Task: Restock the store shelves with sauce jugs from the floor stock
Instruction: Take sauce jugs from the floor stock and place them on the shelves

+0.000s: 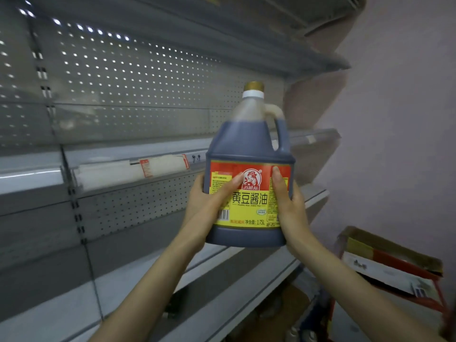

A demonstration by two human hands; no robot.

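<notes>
The left hand (209, 201) and the right hand (290, 206) each hold one side of the jug (249, 144), with fingers curled around onto its yellow and red label (249, 208). The jug is up in the air, standing straight, in front of the shelves and not resting on any of them. Nobody is holding its handle (280, 124). The jug is full of dark sauce and looks heavy, so I think it could slip down through the hands, because the sides are smooth. It could also bump the front edge of the middle shelf (153, 154) going in, and then tip. The gold cap (254, 86) might hit the shelf above if the jug is lifted too high. The shelves are gray metal, and the back panel (138, 77) has lots of little holes. A red price tag (145, 167) sits on the shelf edge. A lower shelf (246, 262) is under the jug. To the right is a pale pink wall (399, 119), and a cardboard box (394, 265) sits low beside it.
</notes>
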